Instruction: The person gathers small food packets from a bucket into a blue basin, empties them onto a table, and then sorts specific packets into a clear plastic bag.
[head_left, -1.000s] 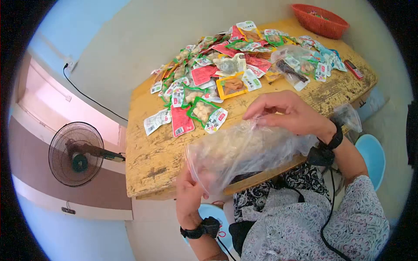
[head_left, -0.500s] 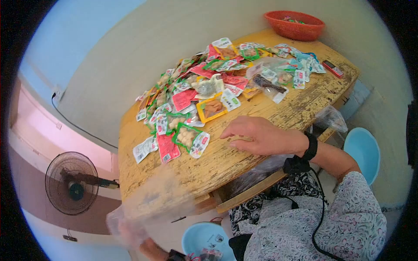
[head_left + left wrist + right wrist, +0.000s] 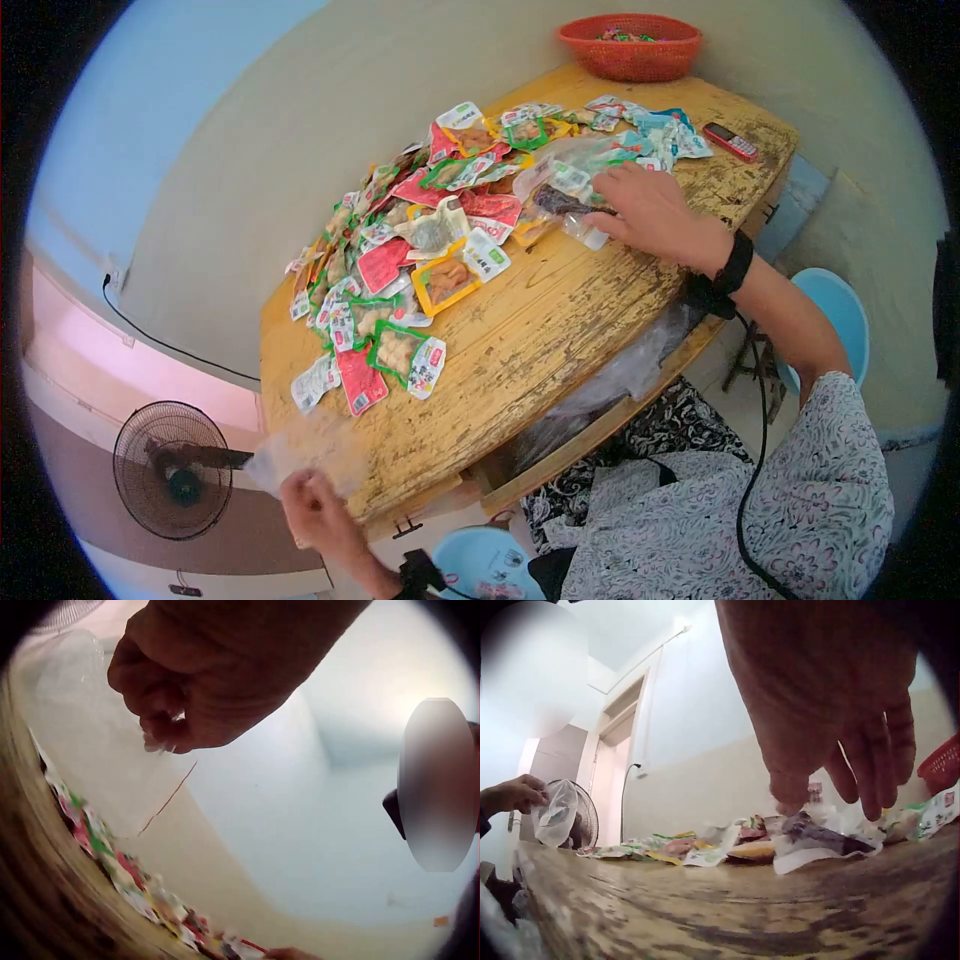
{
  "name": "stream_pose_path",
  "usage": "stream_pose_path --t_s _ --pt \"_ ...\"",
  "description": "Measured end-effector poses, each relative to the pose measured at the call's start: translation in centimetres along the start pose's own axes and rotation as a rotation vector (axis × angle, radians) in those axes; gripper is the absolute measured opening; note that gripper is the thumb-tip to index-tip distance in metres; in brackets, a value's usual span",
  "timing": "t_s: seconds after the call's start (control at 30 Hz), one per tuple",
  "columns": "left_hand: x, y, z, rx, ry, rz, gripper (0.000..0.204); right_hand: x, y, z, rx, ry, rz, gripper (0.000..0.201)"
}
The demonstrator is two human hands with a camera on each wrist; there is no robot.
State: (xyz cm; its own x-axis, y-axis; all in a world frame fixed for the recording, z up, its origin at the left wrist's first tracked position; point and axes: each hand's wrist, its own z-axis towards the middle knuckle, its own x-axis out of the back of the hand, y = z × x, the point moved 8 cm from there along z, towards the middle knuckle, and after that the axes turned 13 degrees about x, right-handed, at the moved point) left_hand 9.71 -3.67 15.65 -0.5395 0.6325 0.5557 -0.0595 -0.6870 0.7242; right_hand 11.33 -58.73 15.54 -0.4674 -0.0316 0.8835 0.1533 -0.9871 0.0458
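My left hand pinches a clear plastic bag by its edge at the table's left corner. In the left wrist view a thin red line runs along the see-through bag. My right hand is over the right end of a pile of snack packets, fingers extended downward and apart. Right at its fingertips lies a clear packet with a dark strip of food. Nearest the left hand on the table are a green-edged packet and a red packet.
The worn yellow table has a partly pulled-out drawer with plastic film inside. A red basket stands at the back, a phone at the right. Blue basins stand on the floor; a fan is at left.
My left hand has carried the plastic bag leftward, away from the drawer. My right hand has let go of the bag and moved back and right to the dark-food packet.
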Motion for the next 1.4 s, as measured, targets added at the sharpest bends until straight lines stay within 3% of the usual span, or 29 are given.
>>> stream_pose_path --t_s 0.13,0.3,0.43,0.57,0.63,0.83,0.93,1.03,1.13,1.27,1.4 --pt "-8.4 8.5 -3.9 0.013 -0.377 -0.073 0.012 -2.0 1.9 0.0 -0.028 -0.233 -0.002 0.048" --pt "-14.0 12.1 -7.1 0.188 -0.679 -0.236 0.02 -2.9 2.6 -0.3 0.009 -0.067 0.115 0.045" --pt "-15.6 12.4 -7.5 0.247 -0.736 -0.303 0.022 -3.2 4.0 -0.4 -0.134 -0.004 0.41 0.038" --pt "-16.2 12.1 -7.8 0.298 -0.738 -0.34 0.023 -4.4 4.8 -0.9 -0.066 0.159 0.769 0.034" --pt "-16.6 12.2 -7.9 0.321 -0.752 -0.357 0.024 -2.5 3.6 -1.5 -0.042 0.285 0.827 0.03" --pt "-18.0 11.7 -7.6 0.376 -0.772 -0.402 0.028 5.2 -1.6 -3.3 -0.214 0.511 1.101 0.022" --pt "-18.1 11.8 -7.2 0.4 -0.774 -0.414 0.029 8.0 -5.9 -4.5 0.319 0.663 0.796 0.022" --pt "-18.0 12.1 -6.9 0.408 -0.816 -0.482 0.031 7.7 -9.6 -5.9 0.584 0.568 0.573 0.021" --pt "-18.1 11.7 -6.1 0.456 -0.874 -0.629 0.03 7.7 -12.0 -7.3 0.813 0.614 0.54 0.019" --pt "-17.6 12.0 -6.0 0.494 -0.882 -0.709 0.029 7.0 -14.0 -7.7 0.914 0.592 0.443 0.015" --pt "-17.4 11.2 -5.8 0.453 -0.887 -0.698 0.028 5.6 -14.1 -6.8 0.866 0.41 0.332 0.019"
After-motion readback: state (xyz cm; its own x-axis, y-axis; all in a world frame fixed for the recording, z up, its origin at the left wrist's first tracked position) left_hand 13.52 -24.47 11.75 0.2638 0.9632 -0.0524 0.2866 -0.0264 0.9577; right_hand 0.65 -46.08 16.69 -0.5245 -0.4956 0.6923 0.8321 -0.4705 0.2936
